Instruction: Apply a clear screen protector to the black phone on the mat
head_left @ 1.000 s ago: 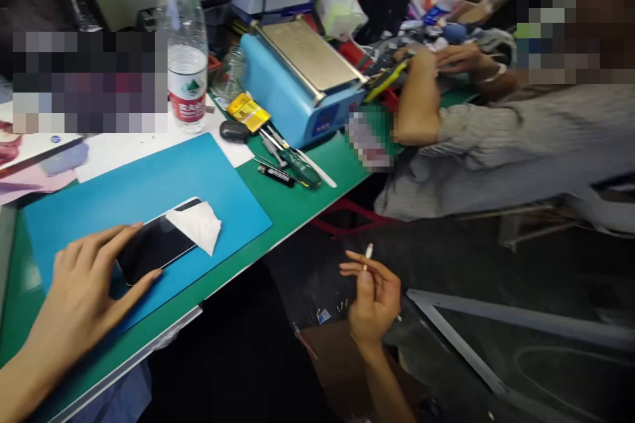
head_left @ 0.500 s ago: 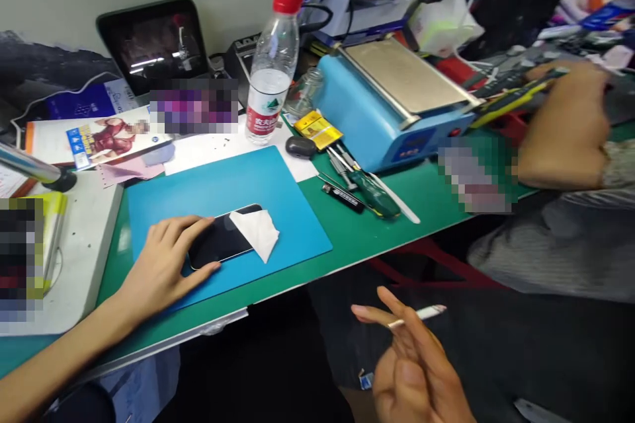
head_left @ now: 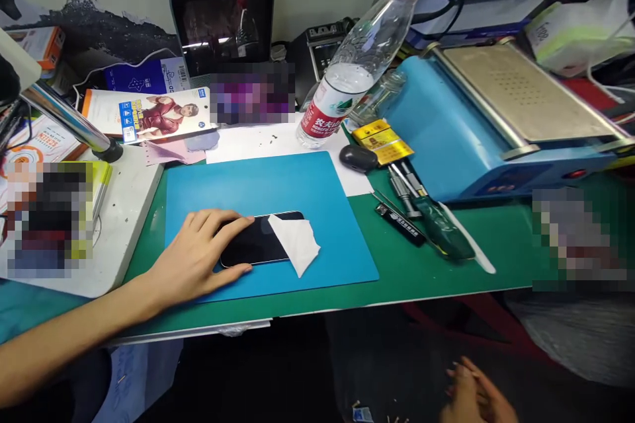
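My left hand (head_left: 198, 258) rests on the left end of a black phone (head_left: 255, 248) that lies flat on a blue mat (head_left: 278, 185); its thumb and fingers clasp the phone's edges. A small white cloth (head_left: 296, 243) lies over the phone's right end. My right hand (head_left: 473, 396) is low at the bottom edge, below the table, only partly in view and blurred; I cannot make out its fingers or anything in them.
A green table (head_left: 446, 271) carries a water bottle (head_left: 357, 73) with a red cap, a blue heating machine (head_left: 496, 119), a green-handled screwdriver (head_left: 436, 225) with small tools, a black oval object (head_left: 358, 158), a tablet (head_left: 223, 20) and leaflets (head_left: 149, 115) at the back.
The view has swung left and down. My right hand, which held a thin white stick, has dropped to the bottom edge. My left hand stays on the phone. The other person is out of view.
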### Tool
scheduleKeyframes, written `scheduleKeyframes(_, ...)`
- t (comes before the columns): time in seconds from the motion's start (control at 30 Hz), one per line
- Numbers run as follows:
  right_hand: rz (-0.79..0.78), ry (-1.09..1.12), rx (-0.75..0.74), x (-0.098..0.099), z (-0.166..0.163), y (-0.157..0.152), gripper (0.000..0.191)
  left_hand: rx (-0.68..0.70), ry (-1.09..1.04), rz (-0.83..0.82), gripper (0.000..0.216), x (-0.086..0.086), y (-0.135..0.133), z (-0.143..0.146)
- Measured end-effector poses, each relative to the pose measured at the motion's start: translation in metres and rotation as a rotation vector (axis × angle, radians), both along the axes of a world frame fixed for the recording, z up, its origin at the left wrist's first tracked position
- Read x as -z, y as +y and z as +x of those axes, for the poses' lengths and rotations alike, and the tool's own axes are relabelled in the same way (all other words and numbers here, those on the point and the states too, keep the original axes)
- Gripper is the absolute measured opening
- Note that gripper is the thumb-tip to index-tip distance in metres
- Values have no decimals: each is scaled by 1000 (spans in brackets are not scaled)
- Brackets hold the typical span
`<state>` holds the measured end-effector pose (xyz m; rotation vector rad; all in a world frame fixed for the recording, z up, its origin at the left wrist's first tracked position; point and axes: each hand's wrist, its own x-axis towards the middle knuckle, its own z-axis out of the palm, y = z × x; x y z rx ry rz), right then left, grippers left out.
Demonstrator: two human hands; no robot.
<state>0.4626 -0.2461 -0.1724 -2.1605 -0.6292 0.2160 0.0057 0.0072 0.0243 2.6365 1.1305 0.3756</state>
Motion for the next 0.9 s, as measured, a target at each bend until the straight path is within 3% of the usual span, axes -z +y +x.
scheduleKeyframes(0.1,-118,-95,97,29,-6,-10,41,10,4,2,60,-1,-1,1)
scheduleKeyframes(0.3,-227,-111,56,63,5,-30,40,9,17,-13,61,0,-1,0)
scheduleKeyframes(0.53,-279,-117,53,82,19,-42,38,11,7,3,59,-1,1,1)
scheduleKeyframes(0.9,-362,-10,59,118,18,-49,49,20,14,11,61,-1,0,0)
